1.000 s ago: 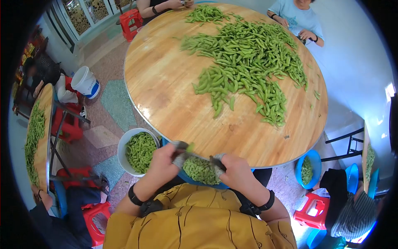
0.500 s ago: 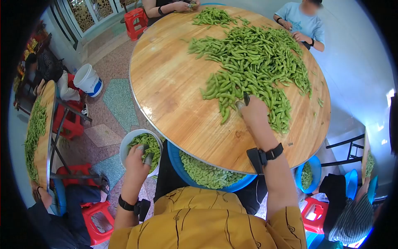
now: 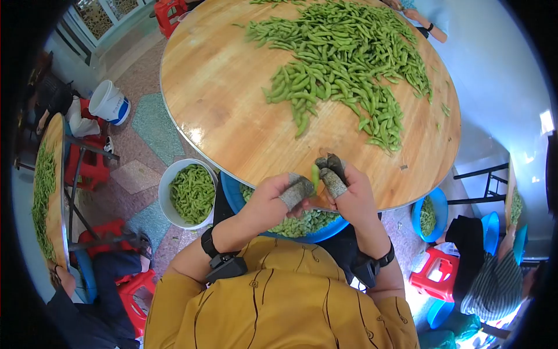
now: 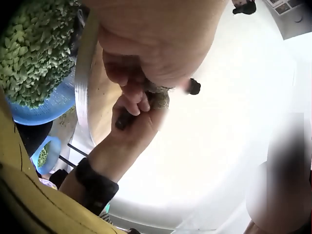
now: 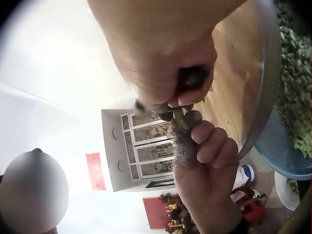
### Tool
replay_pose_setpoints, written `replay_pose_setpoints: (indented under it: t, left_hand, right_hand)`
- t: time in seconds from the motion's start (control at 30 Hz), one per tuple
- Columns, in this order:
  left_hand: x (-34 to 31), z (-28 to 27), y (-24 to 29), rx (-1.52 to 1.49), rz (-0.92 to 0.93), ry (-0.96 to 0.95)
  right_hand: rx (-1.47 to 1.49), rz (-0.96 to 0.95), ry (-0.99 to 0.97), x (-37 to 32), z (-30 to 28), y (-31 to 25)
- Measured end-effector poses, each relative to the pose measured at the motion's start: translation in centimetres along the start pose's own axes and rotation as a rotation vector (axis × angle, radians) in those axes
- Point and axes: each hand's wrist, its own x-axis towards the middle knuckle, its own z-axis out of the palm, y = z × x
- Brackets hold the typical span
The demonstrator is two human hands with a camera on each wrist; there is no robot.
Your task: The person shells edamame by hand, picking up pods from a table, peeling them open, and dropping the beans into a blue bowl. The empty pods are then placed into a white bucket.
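Note:
Over the near edge of the round table [image 3: 209, 110], both hands meet at one green soybean pod [image 3: 315, 177]. My left hand [image 3: 270, 200], grey wraps on its thumb and finger, pinches the pod from the left. From the right, my right hand [image 3: 353, 198], similarly wrapped, pinches it too. A dark object [image 5: 192, 78] sits within the right hand's curled fingers in the right wrist view; its kind I cannot tell. Below the hands, a blue basin [image 3: 343, 224] holds pale green shelled beans [image 3: 302, 224]. A large heap of pods [image 3: 343, 64] covers the table's far middle.
Left of the basin stands a white bucket [image 3: 164, 200] of green pods. Another white bucket [image 3: 110, 103] is farther left, near red stools [image 3: 87, 163]. A smaller blue basin [image 3: 442, 215] lies right of the table. Other people sit around the room.
The right hand has come back from the pod heap to the near edge. The left hand has moved right from over the white bucket, and both now pinch a pod.

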Motion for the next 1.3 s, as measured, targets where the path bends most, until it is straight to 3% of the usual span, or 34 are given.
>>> replay_pose_setpoints:
  t: [0.07, 0.13, 0.3, 0.37, 0.43, 0.57, 0.63, 0.87, 1.0, 1.07, 1.1, 1.17, 1.2, 1.23, 1.27, 1.3]
  left_hand:
    - [-0.1, -0.3, -0.6, 0.051, 0.075, 0.064]
    - [-0.4, 0.1, -0.7, 0.07, 0.069, 0.08]
    - [-0.9, 0.2, -0.9, 0.056, 0.106, 0.107]
    - [-1.1, 1.2, 0.3, -0.203, 0.021, 0.217]
    - [-0.9, 0.8, -0.4, -0.198, 0.029, 0.248]
    - [-1.0, 0.2, -0.2, -0.211, 0.028, 0.256]
    - [-0.9, 0.1, -0.7, -0.171, 0.056, 0.256]
    - [-1.0, 0.1, -1.1, 0.003, 0.084, 0.184]
    - [-1.2, 0.0, -0.8, 0.099, 0.054, 0.163]
    - [-1.2, -0.2, -1.0, 0.897, 0.471, 0.274]
    - [-1.0, -0.4, -1.2, 0.896, 0.47, 0.26]
    - [-0.8, -0.6, -1.6, 1.19, 0.648, 0.307]
    - [-0.9, -0.5, -1.5, 1.19, 0.646, 0.303]
    - [-1.1, -0.4, -1.2, 0.872, 0.509, 0.264]
    - [-1.2, -0.3, -1.1, 0.556, 0.37, 0.225]
    - [-1.3, -0.9, -1.0, 0.556, 0.369, 0.229]
  right_hand:
    - [0.03, -0.02, -0.009, -0.5, -0.1, 0.5]
    - [-0.054, 0.119, -0.057, -0.7, 0.0, 0.1]
    - [0.022, 0.043, -0.042, -0.7, 1.7, 0.5]
    - [-0.029, 0.029, -0.018, -0.9, 1.9, 1.6]
    - [-0.389, -0.289, 0.067, -1.2, 2.2, 2.8]
    - [-0.379, -0.35, 0.069, -1.8, 1.7, 2.3]
    - [-0.178, -0.023, -0.139, -2.6, 1.2, 1.1]
    - [-0.145, -0.09, -0.222, -2.6, 1.0, 1.9]
    - [-0.107, -0.016, -0.267, -2.6, 0.8, 1.5]
    - [-0.084, -0.005, -0.268, -2.5, 0.6, 1.6]
    - [-0.105, -0.006, -0.273, -2.3, 0.7, 1.5]
    - [-0.126, -0.003, -0.274, -2.1, 0.7, 1.5]
    - [0.108, 0.161, -0.333, -2.1, 0.7, 1.4]
    - [0.342, 0.323, -0.391, -2.1, 0.8, 1.3]
    - [0.343, 0.323, -0.392, -2.3, 0.7, 1.0]
    - [0.525, 0.38, -0.433, -2.6, 0.3, 0.5]
